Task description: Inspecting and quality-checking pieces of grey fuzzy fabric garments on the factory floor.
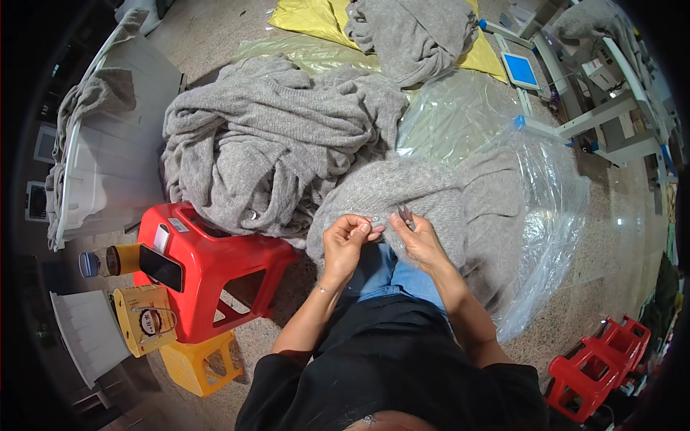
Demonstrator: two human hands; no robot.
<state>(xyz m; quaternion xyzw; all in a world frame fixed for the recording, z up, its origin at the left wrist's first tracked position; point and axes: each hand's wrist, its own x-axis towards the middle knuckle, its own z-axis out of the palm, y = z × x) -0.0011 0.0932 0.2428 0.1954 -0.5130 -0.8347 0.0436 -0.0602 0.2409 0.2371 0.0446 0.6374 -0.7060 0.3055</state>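
Observation:
A grey knitted garment is spread over my lap and reaches onto the clear plastic sheet in front of me. Above it, my left hand is closed in a pinch; a tiny pale bit shows at the fingertips, too small to name. Close by on the right, my right hand is closed round a small pair of thread snips, whose dark pointed blades stick out past the thumb. The fingertips of both hands are a short gap apart. Most of the snips' body is hidden in my palm.
A large heap of grey knitwear lies ahead-left, beside a red stool bearing a phone. A white bin stands far left. More knitwear rests on yellow plastic. Metal table legs stand right.

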